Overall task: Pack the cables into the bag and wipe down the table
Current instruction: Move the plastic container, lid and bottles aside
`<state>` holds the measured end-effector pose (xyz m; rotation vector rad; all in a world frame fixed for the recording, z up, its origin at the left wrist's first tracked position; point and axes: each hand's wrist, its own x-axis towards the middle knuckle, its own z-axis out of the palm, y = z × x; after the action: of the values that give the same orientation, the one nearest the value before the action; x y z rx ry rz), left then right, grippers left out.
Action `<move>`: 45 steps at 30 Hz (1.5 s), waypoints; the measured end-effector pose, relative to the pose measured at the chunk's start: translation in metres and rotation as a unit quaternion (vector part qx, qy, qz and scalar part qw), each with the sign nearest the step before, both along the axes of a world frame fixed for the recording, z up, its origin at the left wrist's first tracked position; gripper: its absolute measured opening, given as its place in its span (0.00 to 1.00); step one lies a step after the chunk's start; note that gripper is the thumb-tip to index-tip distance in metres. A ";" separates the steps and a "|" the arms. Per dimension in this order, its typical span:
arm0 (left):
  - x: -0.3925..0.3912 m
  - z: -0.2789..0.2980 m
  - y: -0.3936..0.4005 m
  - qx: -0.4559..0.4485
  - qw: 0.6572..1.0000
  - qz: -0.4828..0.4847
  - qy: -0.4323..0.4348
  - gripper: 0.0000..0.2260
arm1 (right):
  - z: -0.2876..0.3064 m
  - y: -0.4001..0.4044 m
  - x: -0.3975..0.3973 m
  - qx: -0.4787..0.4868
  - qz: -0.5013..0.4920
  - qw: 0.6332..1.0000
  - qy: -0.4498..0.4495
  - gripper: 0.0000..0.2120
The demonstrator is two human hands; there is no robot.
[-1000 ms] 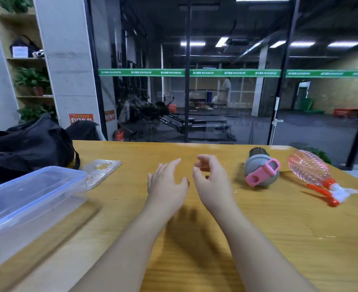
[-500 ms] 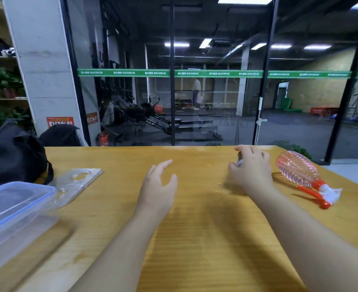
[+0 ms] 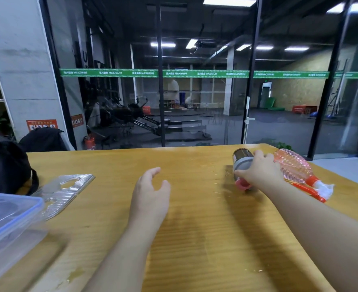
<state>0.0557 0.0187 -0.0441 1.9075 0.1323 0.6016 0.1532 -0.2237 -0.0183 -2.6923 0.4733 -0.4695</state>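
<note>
**Two bare arms, one hand busy**

The right hand (image 3: 258, 172) is stretched forward, fingers and thumb curled round something lying beneath its palm. The left hand (image 3: 150, 194) hangs back (fingers loosely spread, thumb apart), holding nothing, forearm reaching straight ahead.

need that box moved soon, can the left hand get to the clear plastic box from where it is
Probably yes. The left hand hovers open over bare table, and nothing stands between it and the clear plastic box at the near left edge; the flat plastic packaging lies further back.
</note>
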 end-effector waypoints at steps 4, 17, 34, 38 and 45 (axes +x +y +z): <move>0.001 -0.001 -0.001 -0.004 1.000 -0.006 0.001 0.16 | -0.006 -0.006 0.001 0.136 0.008 0.991 0.012 0.38; -0.001 -0.003 -0.002 0.002 1.000 -0.004 0.004 0.16 | -0.010 -0.015 0.001 0.188 -0.003 0.982 -0.006 0.33; 0.000 -0.007 -0.002 0.019 1.000 -0.021 0.010 0.16 | -0.013 -0.015 -0.008 0.299 0.043 0.932 -0.198 0.22; -0.002 -0.006 -0.002 0.019 0.999 -0.035 -0.001 0.16 | 0.001 -0.001 -0.017 0.331 0.104 0.909 -0.231 0.20; -0.008 -0.004 0.000 0.136 0.982 -0.110 -0.065 0.30 | 0.019 0.054 -0.030 0.534 0.204 0.808 -0.141 0.12</move>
<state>0.0479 0.0190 -0.0480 2.1025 -0.2546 0.6144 0.1229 -0.1695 0.0005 -1.5160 0.0093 -0.3138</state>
